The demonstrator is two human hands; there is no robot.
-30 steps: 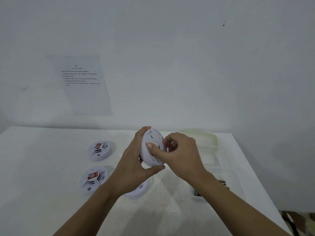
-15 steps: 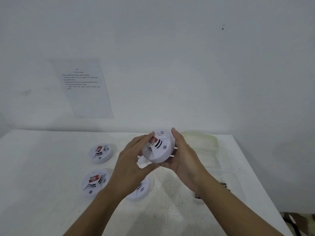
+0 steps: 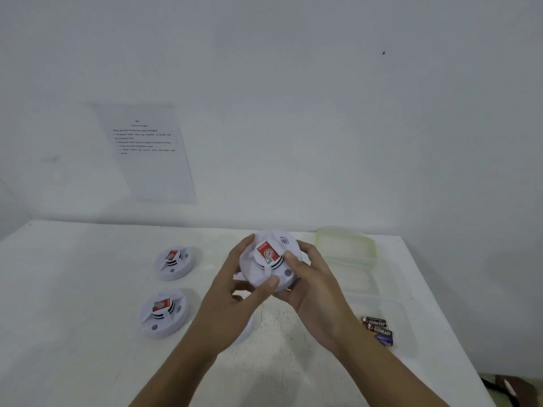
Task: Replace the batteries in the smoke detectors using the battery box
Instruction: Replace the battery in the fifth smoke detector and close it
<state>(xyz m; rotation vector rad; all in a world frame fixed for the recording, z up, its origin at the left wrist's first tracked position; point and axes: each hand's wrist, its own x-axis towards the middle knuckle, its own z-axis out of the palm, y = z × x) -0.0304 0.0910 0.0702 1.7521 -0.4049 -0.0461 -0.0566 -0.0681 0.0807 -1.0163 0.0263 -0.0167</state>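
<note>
Our fingers (image 3: 271, 282) on the left hand (image 3: 232, 299) and right hand (image 3: 314, 289) wrap round the smoke detector (image 3: 258, 270), held up over the white table (image 3: 88, 289) near the battery box (image 3: 407, 321), so we can, we think, twist it open.

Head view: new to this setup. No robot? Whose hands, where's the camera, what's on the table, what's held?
No robot here: a person works bare-handed, and the camera sits on their head, looking forward and down. The left hand and the right hand both hold a round white plastic smoke detector with a red label, lifted above the white table. Two more lie at the left: the farther detector and the nearer detector. Another white disc is mostly hidden under the left forearm. At the right are a clear plastic box holding dark cylindrical batteries and a pale green translucent lid. A printed sheet hangs on the wall.
</note>
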